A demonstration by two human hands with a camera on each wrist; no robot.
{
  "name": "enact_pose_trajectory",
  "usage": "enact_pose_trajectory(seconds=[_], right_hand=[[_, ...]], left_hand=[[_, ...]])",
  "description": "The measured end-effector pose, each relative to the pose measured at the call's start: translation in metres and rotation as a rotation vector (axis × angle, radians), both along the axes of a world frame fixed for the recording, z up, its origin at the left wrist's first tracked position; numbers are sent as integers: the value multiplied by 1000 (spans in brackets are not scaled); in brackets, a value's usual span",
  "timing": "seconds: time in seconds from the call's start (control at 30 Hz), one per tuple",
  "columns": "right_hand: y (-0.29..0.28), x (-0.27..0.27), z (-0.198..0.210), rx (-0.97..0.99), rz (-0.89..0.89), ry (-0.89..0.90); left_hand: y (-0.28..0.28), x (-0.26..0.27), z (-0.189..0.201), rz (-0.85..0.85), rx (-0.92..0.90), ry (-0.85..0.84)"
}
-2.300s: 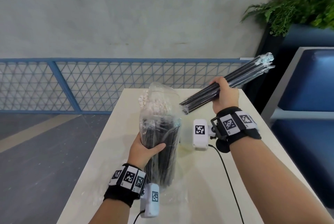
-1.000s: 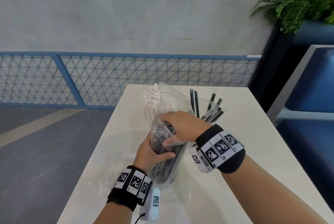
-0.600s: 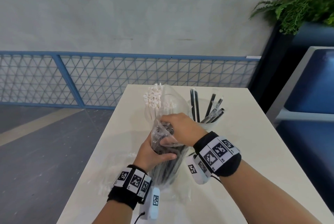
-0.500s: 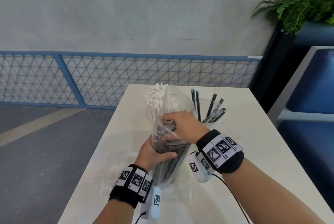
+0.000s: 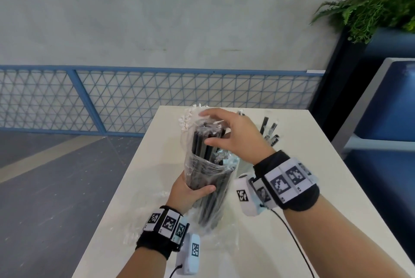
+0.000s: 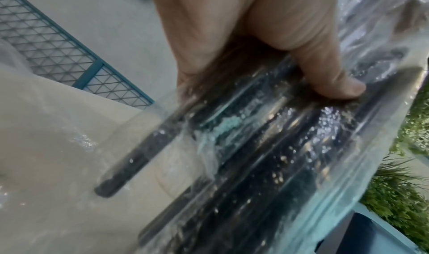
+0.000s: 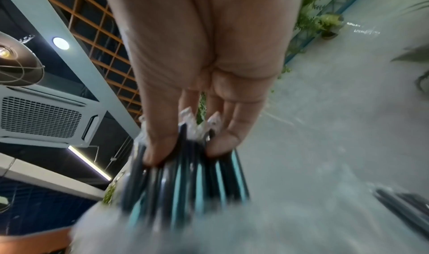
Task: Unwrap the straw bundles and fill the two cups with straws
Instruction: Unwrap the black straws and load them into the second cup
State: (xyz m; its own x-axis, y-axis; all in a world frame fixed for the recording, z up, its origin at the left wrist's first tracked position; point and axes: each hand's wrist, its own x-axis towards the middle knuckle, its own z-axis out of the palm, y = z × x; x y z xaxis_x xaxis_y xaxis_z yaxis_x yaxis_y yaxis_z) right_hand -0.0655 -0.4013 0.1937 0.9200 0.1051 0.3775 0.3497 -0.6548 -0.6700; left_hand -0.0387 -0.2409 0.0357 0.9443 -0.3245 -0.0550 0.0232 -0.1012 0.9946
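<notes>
My left hand (image 5: 193, 188) grips a clear plastic bag of black straws (image 5: 208, 188) upright on the white table (image 5: 314, 188); in the left wrist view its thumb (image 6: 325, 70) presses the bag (image 6: 267, 157). Above the bag's mouth, my right hand (image 5: 215, 129) holds a handful of black straws (image 5: 202, 143) drawn partly out. The right wrist view shows that hand's fingers (image 7: 160, 147) pinching the straws (image 7: 185, 166) near their wrapped tips. Behind my hands stand a cup of white straws (image 5: 187, 118) and a cup with a few black straws (image 5: 269, 131), both mostly hidden.
Crumpled clear wrap (image 5: 139, 228) lies on the table's left side and under the bag. A blue mesh fence (image 5: 134, 98) runs behind the table. A dark planter with ferns (image 5: 370, 8) and a blue bench (image 5: 393, 109) stand to the right.
The right hand set its earlier bunch in the right cup, reached into the bag's mouth, and has now lifted a handful of black straws partly out. The left hand kept gripping the bag.
</notes>
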Motion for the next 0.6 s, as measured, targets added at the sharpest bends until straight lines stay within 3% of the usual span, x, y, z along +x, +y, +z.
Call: enact_pose_trajectory(seconds=[0.1,0.2,0.43,0.6], right_hand=[[21,-10,-30,249,-174,-86],[35,-13,-54,300,-253,34],[38,-1,-52,403,-277,218],[41,8,-60,686,-425,208]], left_hand=[[1,0,1,49,-47,2],[1,-1,3,69,-53,-9],[-2,-5,11,41,89,-44],[-7,-5,28,-41,44,-118]])
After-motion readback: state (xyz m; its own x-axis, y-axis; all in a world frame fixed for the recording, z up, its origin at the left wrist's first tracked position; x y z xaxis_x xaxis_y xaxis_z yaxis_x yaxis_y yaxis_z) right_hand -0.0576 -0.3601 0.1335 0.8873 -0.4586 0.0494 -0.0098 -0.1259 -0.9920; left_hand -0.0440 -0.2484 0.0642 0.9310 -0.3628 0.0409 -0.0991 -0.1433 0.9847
